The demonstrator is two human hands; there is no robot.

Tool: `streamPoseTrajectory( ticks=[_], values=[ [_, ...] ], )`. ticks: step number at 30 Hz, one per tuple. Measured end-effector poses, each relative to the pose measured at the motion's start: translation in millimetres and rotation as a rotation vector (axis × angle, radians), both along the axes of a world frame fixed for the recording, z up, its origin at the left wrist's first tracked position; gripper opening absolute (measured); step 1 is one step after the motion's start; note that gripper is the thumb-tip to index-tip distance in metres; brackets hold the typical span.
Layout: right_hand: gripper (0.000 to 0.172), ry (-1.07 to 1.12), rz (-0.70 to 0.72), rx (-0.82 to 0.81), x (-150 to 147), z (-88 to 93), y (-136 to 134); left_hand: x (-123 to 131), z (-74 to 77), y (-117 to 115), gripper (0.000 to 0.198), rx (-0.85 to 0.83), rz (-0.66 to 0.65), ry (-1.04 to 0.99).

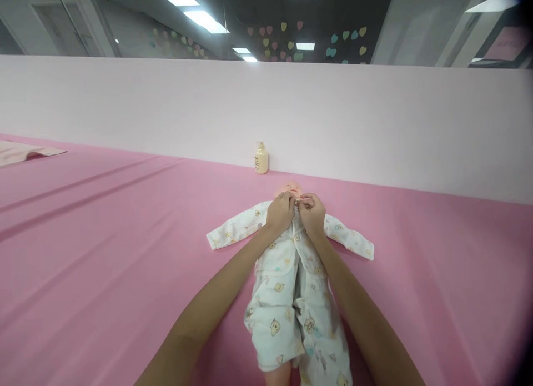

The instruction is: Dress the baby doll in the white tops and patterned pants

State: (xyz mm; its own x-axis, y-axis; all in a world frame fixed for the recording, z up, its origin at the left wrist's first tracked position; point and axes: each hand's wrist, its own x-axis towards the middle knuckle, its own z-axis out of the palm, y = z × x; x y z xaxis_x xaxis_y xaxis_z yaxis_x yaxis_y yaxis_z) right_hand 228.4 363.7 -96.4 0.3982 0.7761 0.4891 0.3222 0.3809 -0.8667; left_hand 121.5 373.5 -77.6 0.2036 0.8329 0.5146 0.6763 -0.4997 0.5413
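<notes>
A baby doll (290, 188) lies on its back on the pink sheet (104, 236), dressed in a white romper (287, 302) printed with small bears. Its sleeves spread out to both sides. My left hand (280, 211) and my right hand (312, 212) meet at the romper's neckline, just under the doll's chin. Both hands have their fingers curled and pinch the two front edges of the cloth together. The romper's front is parted down the middle below my hands. The doll's head is mostly hidden behind my fingers.
A cream pump bottle (261, 158) stands against the pale pink wall (375, 119) just beyond the doll's head. A folded pink cloth (25, 151) lies at the far left edge. Wide pink sheet stretches on both sides.
</notes>
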Motion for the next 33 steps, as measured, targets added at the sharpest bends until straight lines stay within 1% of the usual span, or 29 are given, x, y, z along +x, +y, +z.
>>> streamPoseTrajectory(
  ticks=[2, 4, 7, 10, 12, 15, 18, 20, 22, 24, 27, 29, 31, 33],
  values=[
    [0.017, 0.037, 0.025, 0.007, -0.5, 2.1, -1.8, -1.9, 1.0, 2.6, 0.024, 0.025, -0.057, -0.047],
    [0.019, 0.092, 0.055, -0.015, -1.4, 6.3, -3.9, -4.2, 2.4, 4.2, 0.024, 0.042, -0.084, -0.061],
    [0.023, 0.258, 0.131, -0.133, -1.8, 18.9, -9.6, -6.6, 5.3, 3.6, 0.024, 0.051, -0.107, -0.045],
    [0.021, 0.445, 0.246, -0.276, 1.5, 35.1, -17.3, -6.6, 9.4, 0.6, 0.024, 0.059, -0.151, -0.065],
    [0.017, 0.475, 0.284, -0.321, 5.9, 42.6, -21.3, -5.9, 12.9, -1.5, 0.023, 0.039, -0.197, -0.113],
    [0.013, 0.365, 0.282, -0.363, 12.6, 44.0, -23.3, -7.4, 19.0, -3.4, 0.021, -0.029, -0.232, -0.193],
    [0.009, 0.113, 0.274, -0.409, 16.1, 37.3, -22.5, -15.2, 25.2, -4.0, 0.019, -0.088, -0.183, -0.216],
    [0.008, -0.121, 0.280, -0.401, 16.9, 33.6, -22.7, -23.2, 29.0, -4.3, 0.018, -0.191, -0.181, -0.163],
    [0.011, -0.332, 0.288, -0.355, 17.0, 33.4, -24.8, -31.4, 33.2, -5.1, 0.022, -0.331, -0.232, -0.067],
    [0.011, -0.463, 0.299, -0.321, 17.0, 36.8, -28.4, -37.8, 38.0, -6.6, 0.030, -0.454, -0.277, 0.020],
    [0.007, -0.537, 0.314, -0.355, 17.1, 43.1, -32.9, -42.8, 45.8, -9.0, 0.032, -0.556, -0.270, 0.088],
    [0.006, -0.537, 0.316, -0.392, 17.5, 44.7, -32.9, -44.5, 50.0, -10.1, 0.029, -0.577, -0.272, 0.133],
    [0.006, -0.472, 0.345, -0.418, 18.4, 44.1, -30.9, -46.3, 52.0, -10.6, 0.030, -0.558, -0.304, 0.168],
    [0.005, -0.327, 0.412, -0.446, 20.0, 43.0, -28.7, -48.0, 51.5, -10.5, 0.029, -0.531, -0.354, 0.170]
  ],
)
